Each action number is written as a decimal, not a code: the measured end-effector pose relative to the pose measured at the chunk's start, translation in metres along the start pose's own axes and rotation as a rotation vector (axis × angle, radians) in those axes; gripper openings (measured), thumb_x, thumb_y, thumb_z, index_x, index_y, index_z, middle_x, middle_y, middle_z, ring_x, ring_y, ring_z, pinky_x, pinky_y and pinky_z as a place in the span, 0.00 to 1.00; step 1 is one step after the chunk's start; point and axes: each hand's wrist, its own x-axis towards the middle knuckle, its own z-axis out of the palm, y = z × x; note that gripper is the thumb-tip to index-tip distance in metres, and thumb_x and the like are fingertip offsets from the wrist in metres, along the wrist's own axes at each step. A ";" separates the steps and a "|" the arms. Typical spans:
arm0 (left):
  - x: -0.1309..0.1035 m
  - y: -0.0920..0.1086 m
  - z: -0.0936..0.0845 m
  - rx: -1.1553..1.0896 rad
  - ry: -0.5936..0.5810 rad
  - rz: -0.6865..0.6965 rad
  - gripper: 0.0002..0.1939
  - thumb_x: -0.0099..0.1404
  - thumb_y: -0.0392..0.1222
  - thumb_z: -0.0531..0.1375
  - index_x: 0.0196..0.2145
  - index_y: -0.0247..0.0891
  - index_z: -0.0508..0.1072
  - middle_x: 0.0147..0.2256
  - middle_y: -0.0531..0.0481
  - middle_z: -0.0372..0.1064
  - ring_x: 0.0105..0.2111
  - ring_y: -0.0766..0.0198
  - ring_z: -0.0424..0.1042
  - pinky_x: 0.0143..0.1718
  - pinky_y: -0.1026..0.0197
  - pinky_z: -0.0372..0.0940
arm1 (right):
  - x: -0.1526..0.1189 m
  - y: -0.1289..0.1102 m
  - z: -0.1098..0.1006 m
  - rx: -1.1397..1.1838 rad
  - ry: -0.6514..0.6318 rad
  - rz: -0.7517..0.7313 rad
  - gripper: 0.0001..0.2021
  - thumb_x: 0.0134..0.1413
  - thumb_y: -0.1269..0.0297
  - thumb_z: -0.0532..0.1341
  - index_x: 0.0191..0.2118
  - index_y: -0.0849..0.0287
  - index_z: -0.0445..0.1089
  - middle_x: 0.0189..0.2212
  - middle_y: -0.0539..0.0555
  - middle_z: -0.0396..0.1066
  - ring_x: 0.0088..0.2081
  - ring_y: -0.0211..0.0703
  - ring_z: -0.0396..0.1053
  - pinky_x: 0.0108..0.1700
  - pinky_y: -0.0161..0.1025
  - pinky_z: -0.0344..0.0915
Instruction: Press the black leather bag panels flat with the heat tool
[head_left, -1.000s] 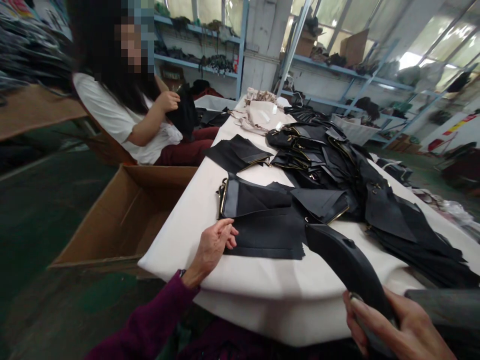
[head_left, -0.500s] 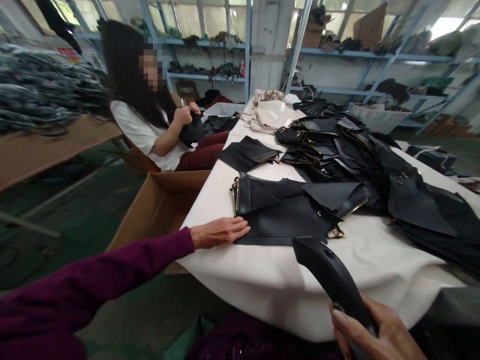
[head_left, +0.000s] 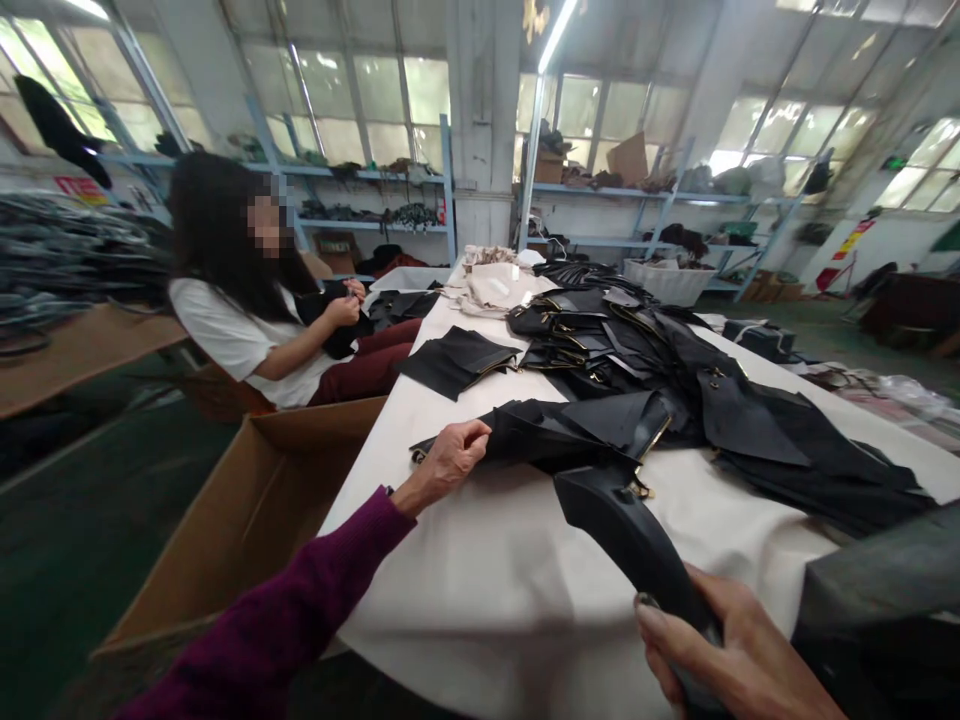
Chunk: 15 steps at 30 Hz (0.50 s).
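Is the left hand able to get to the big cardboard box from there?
Probably yes: the left hand is over the table near its edge, and the open cardboard box sits just beyond that edge. Nothing seems to stand between, though the fingers are pinching black fabric.

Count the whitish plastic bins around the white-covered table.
2: one bin left of the beige fabric pile, another bin beyond the black fabric heap. Others may be hidden.

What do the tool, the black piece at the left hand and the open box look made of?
Tool: probably plastic, black with a satin sheen.
Black piece: thin, folded sheet with a soft sheen; leather-like or coated fabric, can't tell which.
Open box: likely cardboard, matte brown, creased inside.
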 end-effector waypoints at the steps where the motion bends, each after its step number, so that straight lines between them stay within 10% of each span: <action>1: 0.001 0.003 -0.001 -0.029 -0.018 -0.016 0.10 0.60 0.42 0.50 0.26 0.35 0.65 0.20 0.57 0.51 0.22 0.70 0.51 0.25 0.66 0.49 | 0.005 -0.003 0.001 0.021 -0.011 -0.031 0.14 0.50 0.53 0.57 0.25 0.58 0.61 0.13 0.43 0.62 0.15 0.35 0.61 0.19 0.31 0.59; 8: -0.020 0.021 0.014 -0.095 -0.081 -0.014 0.10 0.62 0.42 0.51 0.28 0.36 0.67 0.23 0.55 0.55 0.24 0.69 0.53 0.25 0.67 0.49 | 0.051 -0.028 0.012 0.063 0.001 -0.194 0.11 0.51 0.57 0.59 0.26 0.58 0.61 0.13 0.43 0.64 0.14 0.34 0.62 0.17 0.30 0.59; 15: -0.016 0.008 0.021 -0.414 0.007 -0.291 0.12 0.58 0.48 0.55 0.28 0.35 0.68 0.21 0.55 0.57 0.20 0.71 0.55 0.23 0.68 0.51 | 0.067 -0.040 -0.019 0.052 0.154 -0.202 0.13 0.53 0.55 0.57 0.25 0.58 0.62 0.14 0.44 0.64 0.16 0.34 0.63 0.19 0.31 0.60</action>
